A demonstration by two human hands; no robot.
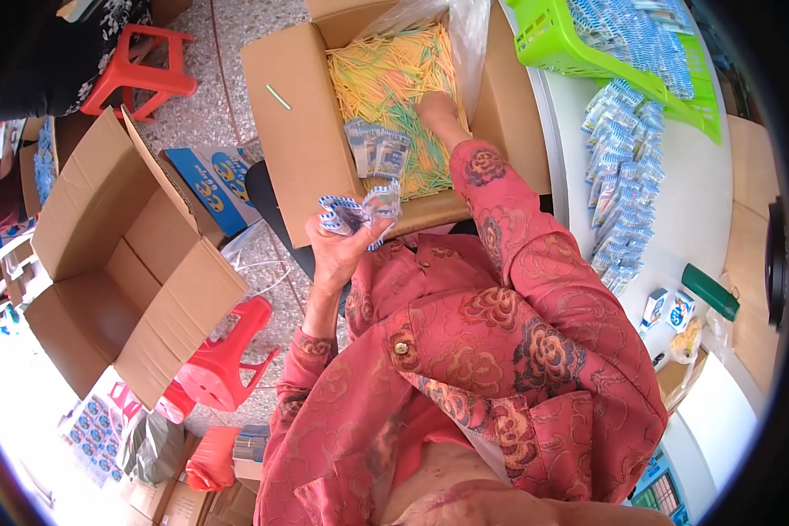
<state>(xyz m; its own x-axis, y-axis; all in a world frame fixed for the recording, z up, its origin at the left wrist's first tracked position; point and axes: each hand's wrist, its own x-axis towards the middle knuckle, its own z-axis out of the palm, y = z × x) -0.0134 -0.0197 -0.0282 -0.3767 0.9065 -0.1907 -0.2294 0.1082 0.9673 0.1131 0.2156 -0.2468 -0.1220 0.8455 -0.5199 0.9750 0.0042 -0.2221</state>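
Observation:
My left hand (342, 250) is raised in front of my chest and grips a small bunch of blue-and-white paper sleeves (359, 210). My right hand (438, 110) reaches down into an open cardboard box (293, 123) and rests among a heap of thin yellow and green sticks (390, 74); its fingers are buried in them, so their grip is hidden. A stack of more blue-and-white sleeves (377, 149) lies inside the box by its near left side. A clear plastic liner (469, 35) hangs at the box's far right.
A white table (701, 202) at right carries a long pile of blue packets (627, 175), a green basket (578, 44) of more, and a dark green cylinder (710, 292). An empty open carton (122, 263) and red plastic stools (140, 70) stand at left.

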